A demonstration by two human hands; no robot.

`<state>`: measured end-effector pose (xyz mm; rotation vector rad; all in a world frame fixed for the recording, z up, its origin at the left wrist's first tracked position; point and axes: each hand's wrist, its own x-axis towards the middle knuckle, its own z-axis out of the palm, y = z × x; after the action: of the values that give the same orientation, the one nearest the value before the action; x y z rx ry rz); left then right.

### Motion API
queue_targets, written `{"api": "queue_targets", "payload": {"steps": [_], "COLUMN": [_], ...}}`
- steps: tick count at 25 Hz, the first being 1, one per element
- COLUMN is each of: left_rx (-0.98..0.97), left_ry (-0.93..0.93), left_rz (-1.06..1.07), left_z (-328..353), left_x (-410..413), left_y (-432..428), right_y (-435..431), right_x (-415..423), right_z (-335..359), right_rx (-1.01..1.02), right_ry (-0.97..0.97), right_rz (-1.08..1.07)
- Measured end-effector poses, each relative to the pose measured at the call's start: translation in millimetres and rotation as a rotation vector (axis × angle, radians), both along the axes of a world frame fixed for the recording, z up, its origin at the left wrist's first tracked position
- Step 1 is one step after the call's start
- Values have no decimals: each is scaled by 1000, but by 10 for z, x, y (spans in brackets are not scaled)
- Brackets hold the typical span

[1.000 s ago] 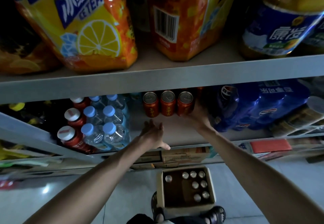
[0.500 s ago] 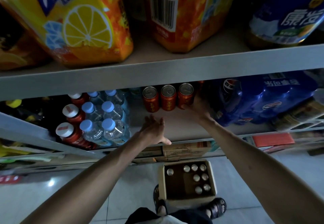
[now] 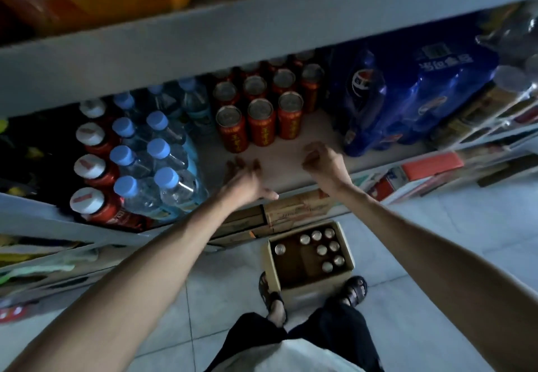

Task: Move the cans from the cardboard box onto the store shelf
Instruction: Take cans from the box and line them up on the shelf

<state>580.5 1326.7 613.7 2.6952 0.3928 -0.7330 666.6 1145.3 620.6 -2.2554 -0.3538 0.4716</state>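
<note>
On the floor, cans in the cardboard box are judged rigid, heavy and slick, best gripped round the sides; the left hand is held spread and the right hand curled, both empty.

empty hands near shelved cans
</note>
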Motion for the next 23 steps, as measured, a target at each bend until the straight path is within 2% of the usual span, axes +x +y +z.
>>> {"api": "queue_targets", "payload": {"steps": [3,5,8,10,11,12,15,18,20,23], "left_rx": [-26,85,190,79,-30,-151,-396,-409,-394,-335], "left_ry": [-47,-168,-483,-643,-625,-525,-5,273,359,404], "left_rz": [35,43,-151,-316,-351,-325,-91,75,201,343], "left_z": [-2,36,52,-91,-239,-417,-1257,-2366,-3172,-4258], "left_x": [-53,-133,-395,-570,-648,-725,-874,-963,-1013,-1017], "left_y": [-43,-140,-593,-986,-1174,-1322,-1648,-1830,-1852,-1772], "right_y": [-420,-674,-1068,-1350,-1502,-1632,-2001,-2321,-2464,-2525], "right_x": [-344,-561,-854,-1027,-1123,-1225,-1501,-1619,-1673,-1675], "right_z": [-72,-108,-303,-602,-808,-990,-1562,-2353,-3033,-4057], "right_rx": [0,36,45,-12,-39,-73,-141,-222,-269,-400], "right_ry": [-19,-39,3,93,147,203,324,413,469,488], "right_rz": [50,76,31,-37,-70,-87,-75,-109,-121,68]}}
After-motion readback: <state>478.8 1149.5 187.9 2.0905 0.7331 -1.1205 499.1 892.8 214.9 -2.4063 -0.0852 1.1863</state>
